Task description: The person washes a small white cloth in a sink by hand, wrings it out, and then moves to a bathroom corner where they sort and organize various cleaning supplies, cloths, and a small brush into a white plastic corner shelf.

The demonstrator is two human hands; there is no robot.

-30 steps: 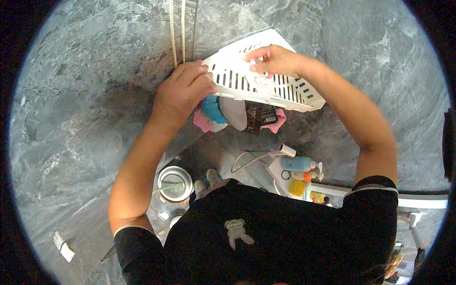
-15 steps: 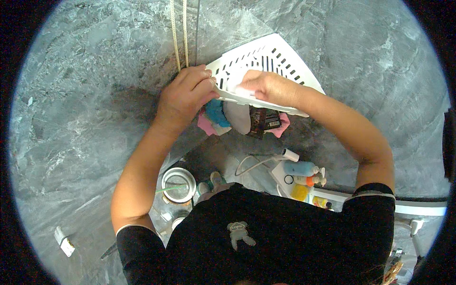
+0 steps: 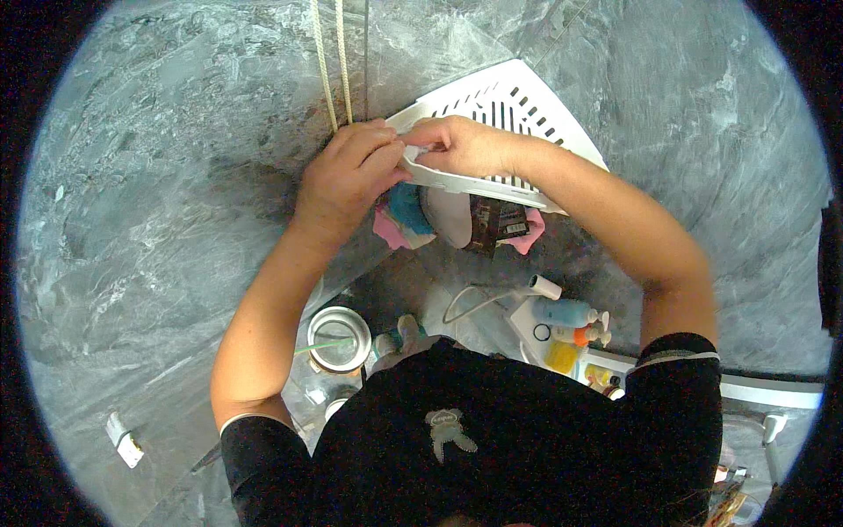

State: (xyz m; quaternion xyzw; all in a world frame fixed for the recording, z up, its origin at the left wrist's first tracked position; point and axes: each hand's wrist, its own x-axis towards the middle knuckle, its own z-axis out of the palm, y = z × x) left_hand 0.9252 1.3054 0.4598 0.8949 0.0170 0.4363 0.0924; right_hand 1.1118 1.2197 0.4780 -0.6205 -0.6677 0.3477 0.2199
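A white slotted corner shelf [image 3: 549, 105] sits where two grey marbled walls meet. My left hand [image 3: 353, 167] is closed over its left end, fingers curled on the rim. Inside the shelf, my right hand [image 3: 465, 147] is bent near that same end, thumb and fingers pinched on a small white cloth [image 3: 411, 156] that shows only in part. Below the shelf's front edge appear a blue cloth [image 3: 407, 209], a pink cloth [image 3: 391, 230], a greyish rounded piece [image 3: 448, 218] and a dark package [image 3: 496, 224].
Two pale cords [image 3: 334, 61] hang beside my left hand. Lower down are a round metal pot [image 3: 341, 341], a white showerhead-like piece [image 3: 544, 286] on a hose, and a ledge with a blue pump bottle [image 3: 562, 312], an orange-and-white bottle [image 3: 580, 335] and a yellow sponge [image 3: 560, 356].
My right hand has slid left along the inside of the shelf toward its left end, with the white cloth. My left hand stays on the rim.
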